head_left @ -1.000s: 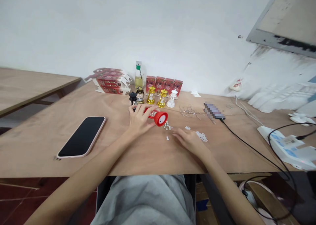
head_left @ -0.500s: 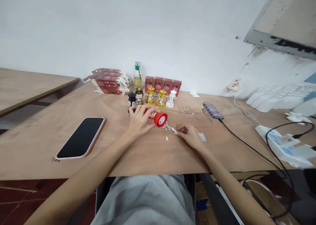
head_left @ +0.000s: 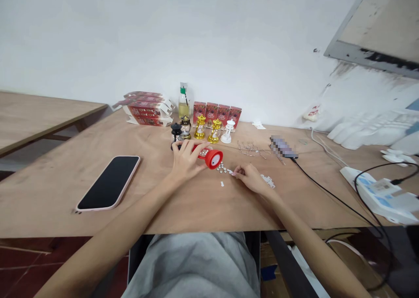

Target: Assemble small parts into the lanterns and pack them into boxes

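My left hand grips a small red lantern lying on its side above the table, its round base turned toward the right and toward me. A pale disc shows in the middle of that base. Low over the tabletop, my right hand has thumb and forefinger pinched at some small white tabs; its other fingers are curled. Several button cells lie between the lantern and my right hand. One loose white tab rests nearer to me, and more white pieces are partly hidden behind my right hand.
Behind my hands stand black, gold and white lanterns, red boxes and a bottle. Flattened cartons are stacked left. A phone lies left; thin wire pieces, a cabled device and a power strip lie right.
My right fingertips have drawn closer together at the white tabs. The lantern stays in my left hand almost unmoved; the whole view has shifted very slightly.
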`<action>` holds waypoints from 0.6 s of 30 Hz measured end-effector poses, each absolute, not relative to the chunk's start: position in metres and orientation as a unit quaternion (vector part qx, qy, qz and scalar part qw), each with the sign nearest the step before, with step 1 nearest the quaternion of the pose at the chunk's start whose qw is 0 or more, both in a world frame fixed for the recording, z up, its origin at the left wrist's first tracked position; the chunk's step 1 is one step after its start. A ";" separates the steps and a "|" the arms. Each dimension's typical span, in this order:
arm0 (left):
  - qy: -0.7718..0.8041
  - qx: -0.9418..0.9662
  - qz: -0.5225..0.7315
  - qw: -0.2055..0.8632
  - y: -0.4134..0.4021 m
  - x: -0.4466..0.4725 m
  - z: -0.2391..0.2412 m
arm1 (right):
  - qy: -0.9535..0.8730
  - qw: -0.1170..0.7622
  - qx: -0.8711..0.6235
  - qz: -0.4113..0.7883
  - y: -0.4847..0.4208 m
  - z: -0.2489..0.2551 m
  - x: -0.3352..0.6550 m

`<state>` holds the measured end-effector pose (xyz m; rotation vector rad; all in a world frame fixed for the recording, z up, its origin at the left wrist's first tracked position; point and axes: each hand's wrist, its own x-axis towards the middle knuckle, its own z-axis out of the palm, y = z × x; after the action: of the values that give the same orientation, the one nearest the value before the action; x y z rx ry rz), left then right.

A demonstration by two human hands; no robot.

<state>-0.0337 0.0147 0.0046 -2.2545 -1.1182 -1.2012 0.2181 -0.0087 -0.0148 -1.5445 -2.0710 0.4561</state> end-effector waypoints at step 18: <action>-0.483 -0.761 -0.431 0.041 0.017 -0.028 -0.002 | -0.610 0.649 -0.362 0.274 0.003 0.012 0.142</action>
<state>-0.0282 0.0170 -0.0016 -2.3297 -1.4790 -1.3195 0.1420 0.0034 0.0124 -0.8220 -1.3862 0.6236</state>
